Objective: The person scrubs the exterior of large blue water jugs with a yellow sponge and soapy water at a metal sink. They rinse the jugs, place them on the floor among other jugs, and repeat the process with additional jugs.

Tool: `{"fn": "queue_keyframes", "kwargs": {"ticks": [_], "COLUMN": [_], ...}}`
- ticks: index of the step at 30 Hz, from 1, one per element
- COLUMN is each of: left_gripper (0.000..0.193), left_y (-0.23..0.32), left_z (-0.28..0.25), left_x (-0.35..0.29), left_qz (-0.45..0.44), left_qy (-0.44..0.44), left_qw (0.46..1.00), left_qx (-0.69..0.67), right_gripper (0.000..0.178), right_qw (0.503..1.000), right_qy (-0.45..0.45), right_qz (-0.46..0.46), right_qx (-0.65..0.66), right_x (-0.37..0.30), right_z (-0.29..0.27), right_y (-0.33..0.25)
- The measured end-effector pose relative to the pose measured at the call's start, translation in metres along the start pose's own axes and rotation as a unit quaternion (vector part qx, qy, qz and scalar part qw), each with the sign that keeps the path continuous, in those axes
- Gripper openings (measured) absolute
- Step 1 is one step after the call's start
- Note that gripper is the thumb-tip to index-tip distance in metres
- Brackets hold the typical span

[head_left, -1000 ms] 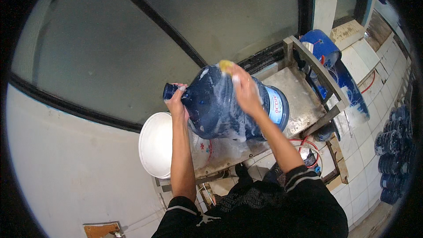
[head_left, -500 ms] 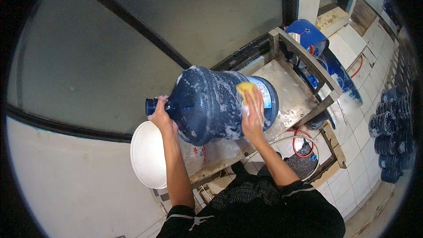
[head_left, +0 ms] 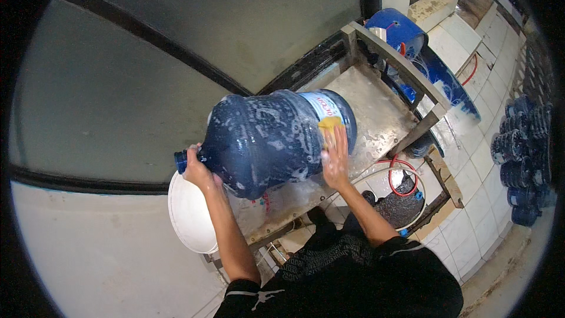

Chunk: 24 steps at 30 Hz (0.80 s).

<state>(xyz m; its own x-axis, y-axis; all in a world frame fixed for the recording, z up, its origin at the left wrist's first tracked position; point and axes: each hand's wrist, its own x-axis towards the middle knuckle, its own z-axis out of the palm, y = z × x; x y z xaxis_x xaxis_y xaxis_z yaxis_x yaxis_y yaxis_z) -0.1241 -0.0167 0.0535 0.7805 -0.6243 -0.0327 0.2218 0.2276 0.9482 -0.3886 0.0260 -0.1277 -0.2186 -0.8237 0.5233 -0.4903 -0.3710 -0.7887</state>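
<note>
A large blue water jug (head_left: 259, 141) lies on its side on the metal table (head_left: 382, 112), streaked with white suds. My left hand (head_left: 200, 168) is closed round the jug's neck, at the left end. Against the side near the jug's base, my right hand (head_left: 336, 159) presses a yellow sponge (head_left: 331, 123), its soapy fingers stretched over it. The sponge touches the lower edge of a white and blue label (head_left: 322, 106). Part of the sponge is hidden under the fingers.
Below the jug's neck stands a white bucket (head_left: 191, 215). A metal rail (head_left: 400, 65) edges the table's right end, with a blue plastic drum (head_left: 397, 26) beyond. Red and pale hoses (head_left: 393, 179) loop over the floor. Several blue jugs (head_left: 521, 159) are stacked far right.
The jug has turned in my grip, its label now higher and more toward the middle. My right hand has slid the sponge slightly down across its side.
</note>
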Motion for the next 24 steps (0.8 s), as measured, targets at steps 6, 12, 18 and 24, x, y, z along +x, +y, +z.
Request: {"fn": "queue_keyframes", "kwargs": {"ticks": [6, 12, 18, 24], "left_gripper": [0.009, 0.007, 0.014, 0.014], "left_y": [-0.007, -0.005, 0.001, -0.007], "left_z": [-0.021, -0.009, -0.019, -0.028], "left_x": [0.001, 0.007, 0.012, 0.02], "left_qz": [0.029, 0.032, -0.019, -0.047], "left_qy": [-0.109, -0.026, -0.03, -0.051], "left_qw": [0.993, 0.999, 0.999, 0.996], "left_qx": [-0.043, 0.012, 0.001, -0.05], "right_gripper": [0.038, 0.029, 0.041, 0.049], "right_qw": [0.986, 0.984, 0.915, 0.879], "right_qy": [-0.077, -0.074, 0.145, 0.075], "right_qz": [0.089, 0.124, 0.343, 0.346], "right_qx": [-0.117, -0.102, 0.154, 0.32], "right_x": [0.086, 0.112, -0.056, 0.005], "right_z": [-0.005, 0.002, 0.018, -0.034], "right_y": [0.068, 0.096, 0.094, 0.085]}}
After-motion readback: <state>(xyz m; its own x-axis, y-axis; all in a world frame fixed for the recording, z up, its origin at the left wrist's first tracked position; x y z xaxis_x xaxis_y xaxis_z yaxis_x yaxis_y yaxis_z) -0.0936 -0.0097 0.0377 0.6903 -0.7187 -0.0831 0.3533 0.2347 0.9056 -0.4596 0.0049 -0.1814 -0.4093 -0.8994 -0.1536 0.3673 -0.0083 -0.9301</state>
